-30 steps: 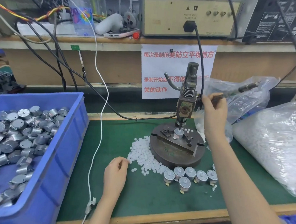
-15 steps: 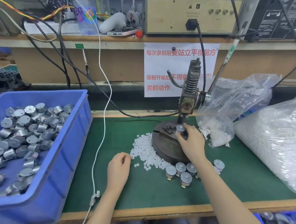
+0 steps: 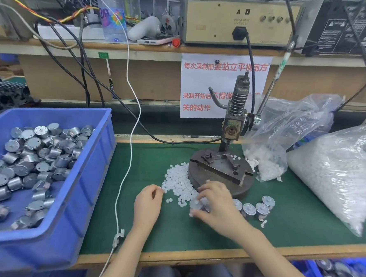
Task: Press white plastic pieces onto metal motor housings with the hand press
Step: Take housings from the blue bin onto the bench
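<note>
right hand (image 3: 216, 202) was on the lever (image 3: 275, 79) a sec ago w/ a motor sitting under the ram. then it let go and lifted that motor off. now the hand is down on the green mat (image 3: 172, 234) in front of the press (image 3: 232, 120). the lever has swung back up and the slot on the round base (image 3: 220, 172) sits empty. so that press cycle looks done, and prob the next thing is to set this one down and load another.

right hand: palm down, thumb & fingers curled round the motor (image 3: 196, 204), which is blurred. it's held just off the base's front edge, left of the row of done motors (image 3: 249, 209) and near the white pieces (image 3: 176, 180).

left hand (image 3: 147, 202): hasn't really moved. wrist on the mat, fingers curled in, tips at the edge of the white pile. can't tell if it's pinching a piece or not.

more motors wait in the blue bin (image 3: 94, 175) on the left.
</note>
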Demonstrator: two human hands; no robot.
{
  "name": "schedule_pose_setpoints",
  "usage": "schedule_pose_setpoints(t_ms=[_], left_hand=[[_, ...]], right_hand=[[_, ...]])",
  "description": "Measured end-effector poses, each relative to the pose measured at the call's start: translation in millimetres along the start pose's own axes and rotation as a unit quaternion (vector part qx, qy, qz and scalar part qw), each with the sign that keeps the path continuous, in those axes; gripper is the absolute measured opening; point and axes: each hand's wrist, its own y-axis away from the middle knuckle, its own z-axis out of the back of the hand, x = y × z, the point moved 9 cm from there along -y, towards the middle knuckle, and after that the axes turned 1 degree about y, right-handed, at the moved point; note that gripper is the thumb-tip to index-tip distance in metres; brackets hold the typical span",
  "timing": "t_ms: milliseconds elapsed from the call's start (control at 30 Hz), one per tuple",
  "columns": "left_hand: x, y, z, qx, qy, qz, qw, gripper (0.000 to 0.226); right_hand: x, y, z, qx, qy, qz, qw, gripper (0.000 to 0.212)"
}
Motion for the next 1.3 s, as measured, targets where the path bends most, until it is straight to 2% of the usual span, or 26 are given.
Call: schedule_pose_setpoints(t_ms=[100,167,267,333,433,567,733,800,900,967,1033,1133,1200,1233,1300], left_hand=[[-0.5,-0.2,-0.4,0.002,-0.003,-0.002,1.000,0.022],[-1.2,1.3,-0.5,0.004,-0.003,0.000,1.000,0.022],[-0.5,1.7,0.8,0.004,0.006,0.017,1.000,0.023],[-1.0,1.1,-1.6,0.020,0.019,0.045,0.999,0.023],[-15.9,-2.1,2.9,0.041,0.040,0.060,0.997,0.024],[-60.0,-14.5,46.7,-0.020,0.049,0.014,0.998,0.028],[-102.0,-27.6,86.5,0.019,0.014,-0.006,1.000,0.024],[-112.3,-35.2,107.5,0.030,0.015,-0.008,0.999,0.022],[-118.2,-54.6,150.1,0.009,0.036,-0.001,0.999,0.021],[-110.3,-69.0,178.9,-0.021,-0.024,0.003,0.999,0.020],[-89.7,-82.9,195.9,-0.018,-0.149,0.017,0.988,0.017],[-37.0,-97.3,205.5,0.055,-0.325,0.067,0.942,0.012],[-7.9,-105.4,216.9,0.074,-0.391,0.088,0.913,0.014],[4.7,-108.5,223.2,0.080,-0.413,0.100,0.902,0.020],[32.3,-111.2,232.0,0.112,-0.449,0.144,0.875,0.049]], right_hand=[[6.9,17.1,-15.0,0.032,0.065,0.019,0.997,0.038],[10.4,21.3,-8.3,0.006,0.111,0.011,0.994,0.039],[17.5,22.4,-6.9,-0.035,0.131,0.002,0.991,0.053],[27.2,15.7,-14.2,-0.036,0.075,0.007,0.997,0.058],[50.4,-8.1,-24.2,-0.056,-0.041,0.009,0.998,0.051],[77.3,-38.2,-48.0,-0.042,-0.166,-0.036,0.985,0.045],[82.3,-37.8,-77.9,-0.012,-0.061,-0.005,0.998,0.039],[86.3,-34.6,-76.2,-0.037,-0.056,0.028,0.997,0.033],[91.1,-32.8,-73.1,-0.060,-0.038,0.050,0.996,0.036],[90.7,-34.4,-75.1,-0.057,-0.041,0.049,0.996,0.034],[86.5,-36.2,-79.7,-0.045,-0.051,0.037,0.997,0.033],[81.3,-37.8,-87.0,-0.022,-0.058,0.025,0.998,0.036],[80.1,-38.9,-87.9,-0.017,-0.064,0.017,0.998,0.036],[79.6,-39.4,-88.6,-0.013,-0.065,0.013,0.998,0.037],[77.5,-40.8,-90.0,-0.009,-0.065,0.006,0.998,0.038]])
